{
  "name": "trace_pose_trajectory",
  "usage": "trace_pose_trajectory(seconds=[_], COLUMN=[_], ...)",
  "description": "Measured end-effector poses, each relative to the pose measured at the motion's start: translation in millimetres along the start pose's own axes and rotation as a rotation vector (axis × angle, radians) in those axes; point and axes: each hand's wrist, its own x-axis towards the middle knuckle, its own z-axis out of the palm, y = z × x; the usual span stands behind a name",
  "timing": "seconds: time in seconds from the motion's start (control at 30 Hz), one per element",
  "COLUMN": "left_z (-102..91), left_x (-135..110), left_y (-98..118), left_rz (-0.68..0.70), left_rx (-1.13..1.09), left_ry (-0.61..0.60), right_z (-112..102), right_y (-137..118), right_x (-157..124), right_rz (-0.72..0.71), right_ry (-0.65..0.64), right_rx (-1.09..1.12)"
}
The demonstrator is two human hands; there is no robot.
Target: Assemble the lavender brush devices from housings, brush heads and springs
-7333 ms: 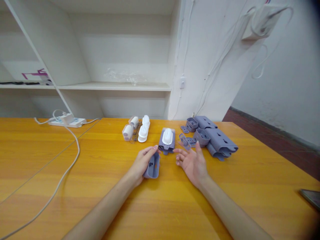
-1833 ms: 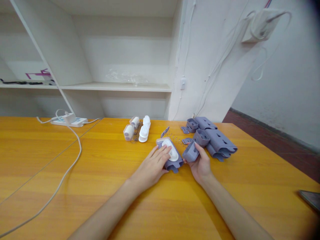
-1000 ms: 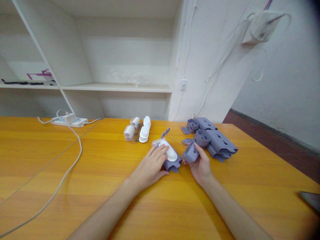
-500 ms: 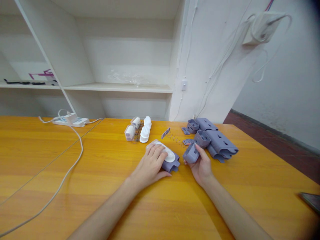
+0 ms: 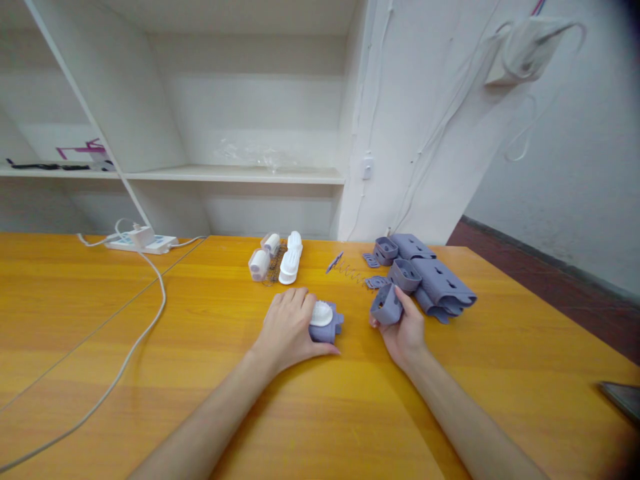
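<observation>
My left hand (image 5: 289,327) is closed over a purple-grey plastic housing (image 5: 325,333) with a white ribbed oval piece (image 5: 321,313) on its upper side. The palm and fingers hide the far part of this assembly. To the right, my right hand (image 5: 404,333) grips a hollow purple-grey cup-shaped part (image 5: 387,305), tilted with its opening up. A gap of bare table lies between the two held parts. Just beyond them, a thin coil spring (image 5: 350,271) runs from a small flat purple plate (image 5: 335,262) toward a slotted flat plate (image 5: 377,283).
More purple-grey housings (image 5: 443,287) and cup-shaped parts (image 5: 404,276) stand at the back right. White ribbed pieces (image 5: 291,259) lie near clear-capped white cylinders (image 5: 259,265) and dark springs (image 5: 275,265). A power strip (image 5: 150,243) and cable (image 5: 163,300) are on the left.
My left hand has moved slightly left with the housing, which has turned to lie more crosswise. The cup-shaped part in my right hand has tilted and shifted a little right.
</observation>
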Motion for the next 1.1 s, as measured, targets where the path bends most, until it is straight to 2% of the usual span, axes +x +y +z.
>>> trace_pose_trajectory(seconds=[0.2, 0.43, 0.6, 0.77, 1.1], left_z=[3.2, 7.9, 10.4, 10.4, 11.0], left_x=[-4, -7, -8, -8, -8], left_y=[-18, -31, -37, -37, -35], left_rz=[-0.024, -0.11, -0.127, -0.104, -0.089], left_rx=[0.086, 0.062, 0.046, 0.036, 0.045], left_ry=[0.041, 0.22, 0.321, 0.329, 0.323], right_z=[-1, -18, -21, -17, -18], right_y=[-1, -10, -14, -14, -11], right_x=[3, 17, 17, 11, 10], right_rz=[0.032, -0.053, -0.029, -0.043, -0.078], right_ry=[0.028, 0.034, -0.03, -0.142, -0.21], right_rx=[-0.033, -0.064, -0.058, -0.139, -0.246])
